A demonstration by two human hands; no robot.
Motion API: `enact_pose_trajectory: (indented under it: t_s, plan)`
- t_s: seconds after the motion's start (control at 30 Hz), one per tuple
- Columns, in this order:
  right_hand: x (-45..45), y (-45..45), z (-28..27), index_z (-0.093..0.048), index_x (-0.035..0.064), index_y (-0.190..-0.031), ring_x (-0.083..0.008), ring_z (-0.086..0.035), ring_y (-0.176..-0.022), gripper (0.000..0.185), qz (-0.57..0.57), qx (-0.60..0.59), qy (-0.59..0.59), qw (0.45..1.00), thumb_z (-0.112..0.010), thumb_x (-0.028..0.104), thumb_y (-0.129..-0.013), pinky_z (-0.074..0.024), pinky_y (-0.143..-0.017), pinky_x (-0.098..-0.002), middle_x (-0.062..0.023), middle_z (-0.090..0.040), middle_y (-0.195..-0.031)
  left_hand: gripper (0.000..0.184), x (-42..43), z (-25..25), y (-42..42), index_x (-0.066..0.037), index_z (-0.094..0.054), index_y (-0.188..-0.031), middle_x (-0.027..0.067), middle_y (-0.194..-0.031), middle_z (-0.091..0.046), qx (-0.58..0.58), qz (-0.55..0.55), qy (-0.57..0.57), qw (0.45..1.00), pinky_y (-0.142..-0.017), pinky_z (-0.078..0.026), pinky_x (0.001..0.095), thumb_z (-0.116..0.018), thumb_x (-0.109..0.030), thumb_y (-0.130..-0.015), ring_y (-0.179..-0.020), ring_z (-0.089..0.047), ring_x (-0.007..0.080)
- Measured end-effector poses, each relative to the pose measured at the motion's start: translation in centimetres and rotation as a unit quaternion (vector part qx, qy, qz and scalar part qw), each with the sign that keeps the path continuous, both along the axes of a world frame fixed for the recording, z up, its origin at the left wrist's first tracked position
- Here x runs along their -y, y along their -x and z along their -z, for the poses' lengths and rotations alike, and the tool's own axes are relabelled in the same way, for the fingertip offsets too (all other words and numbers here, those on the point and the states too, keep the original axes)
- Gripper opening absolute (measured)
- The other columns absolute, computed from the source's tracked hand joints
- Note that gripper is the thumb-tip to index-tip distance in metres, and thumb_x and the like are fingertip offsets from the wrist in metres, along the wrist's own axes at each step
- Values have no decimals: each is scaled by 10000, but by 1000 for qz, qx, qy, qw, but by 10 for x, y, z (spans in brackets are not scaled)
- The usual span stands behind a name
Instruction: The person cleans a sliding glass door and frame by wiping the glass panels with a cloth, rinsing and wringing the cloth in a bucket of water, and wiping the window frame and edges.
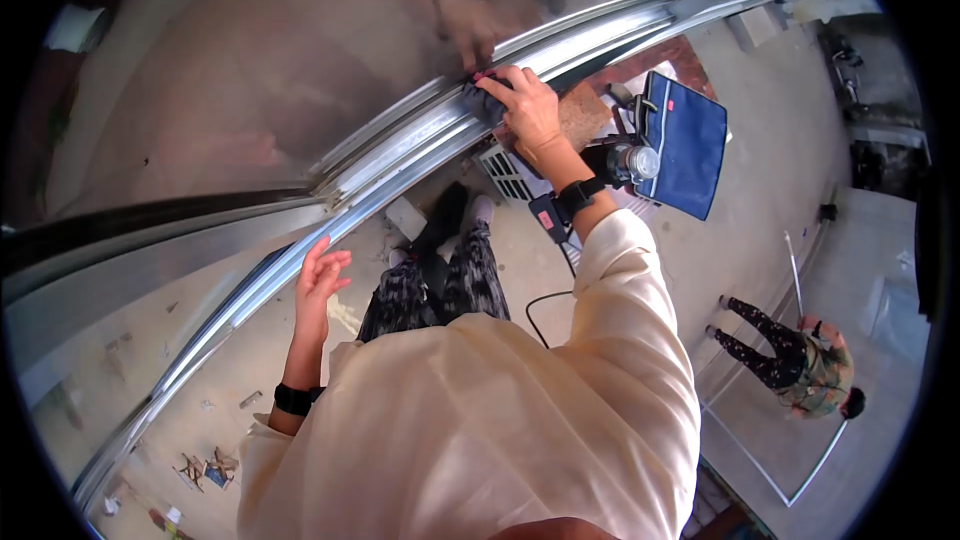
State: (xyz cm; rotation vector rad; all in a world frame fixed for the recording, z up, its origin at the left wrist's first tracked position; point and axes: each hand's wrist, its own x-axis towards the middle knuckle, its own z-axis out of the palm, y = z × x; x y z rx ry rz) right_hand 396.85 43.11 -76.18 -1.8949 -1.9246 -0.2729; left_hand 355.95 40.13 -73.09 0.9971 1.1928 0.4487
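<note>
My right hand [532, 108] is closed on a dark cloth [482, 100] with a bit of pink at its top. It presses the cloth into the metal window track [395, 160], close to the glass pane [250, 70]. Most of the cloth is hidden under my fingers. Lower on the left, my left hand [320, 278] is held beside the frame's outer rail [262, 285], fingers apart and nothing in them. I cannot tell whether its fingertips touch the rail. Both wrists wear black bands.
Right of the frame lie a blue bag [690, 145], a lidded jar [638, 163] and a white slotted crate [505, 172]. A black cable [532, 315] runs near my legs. Debris [215, 468] lies lower left. Another person [795, 360] holds a long pole at far right.
</note>
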Motion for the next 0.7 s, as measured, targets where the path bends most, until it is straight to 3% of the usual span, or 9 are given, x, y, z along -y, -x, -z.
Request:
enact_pose_trajectory:
  t_s: [0.37,0.57,0.7]
  plan:
    - [-5,-205,-13,-673,239,-1021,-188,-547,-838,415,15,62,29,998,-592,41,-665,-514,-707,-296,12,-551,-972,425,-9,2,-129,-114,-396,-1344,81,-1145,-569,-14,4,34,999,-840,-458,314,-484,-151,-930,-1083,-525,174]
    - [-5,-311,-9,-667,265,-1033,-192,-558,-861,458,152,110,58,980,-580,11,-663,-515,-689,-312,17,-536,-936,435,-14,5,-177,-104,-388,-1346,89,-1150,-565,1,1,65,998,-847,-465,317,-493,-146,-926,-1073,-531,176]
    - [-11,-363,2,-671,271,-1048,-223,-580,-897,452,236,72,65,967,-575,25,-681,-504,-735,-353,-1,-541,-977,435,-19,6,-191,-101,-383,-1348,93,-1149,-564,-9,1,71,997,-848,-465,318,-491,-148,-929,-1072,-532,176]
